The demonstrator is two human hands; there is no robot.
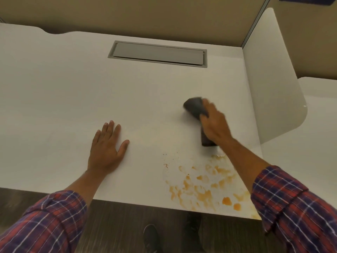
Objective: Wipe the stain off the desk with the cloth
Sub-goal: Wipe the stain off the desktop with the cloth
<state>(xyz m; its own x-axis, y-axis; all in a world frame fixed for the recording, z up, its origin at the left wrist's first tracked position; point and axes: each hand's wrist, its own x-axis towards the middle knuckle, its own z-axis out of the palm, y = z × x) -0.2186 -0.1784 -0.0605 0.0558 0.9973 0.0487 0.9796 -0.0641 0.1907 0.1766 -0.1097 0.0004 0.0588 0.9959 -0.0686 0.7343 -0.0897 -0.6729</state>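
An orange smeared stain (pixel 204 185) covers the front right part of the white desk (pixel 73 99), reaching its front edge. My right hand (pixel 214 123) is closed on a dark grey cloth (pixel 194 106) and presses it on the desk, beyond the stain and slightly blurred. One end of the cloth sticks out past my fingers, the other below my wrist. My left hand (pixel 107 148) lies flat on the desk to the left of the stain, fingers spread, holding nothing.
A grey cable hatch (pixel 157 53) is set into the desk at the back. A white rounded divider panel (pixel 273 79) stands along the right edge. Beige partition walls rise behind. Below the front edge are dark wood flooring and a dark shoe (pixel 151 238).
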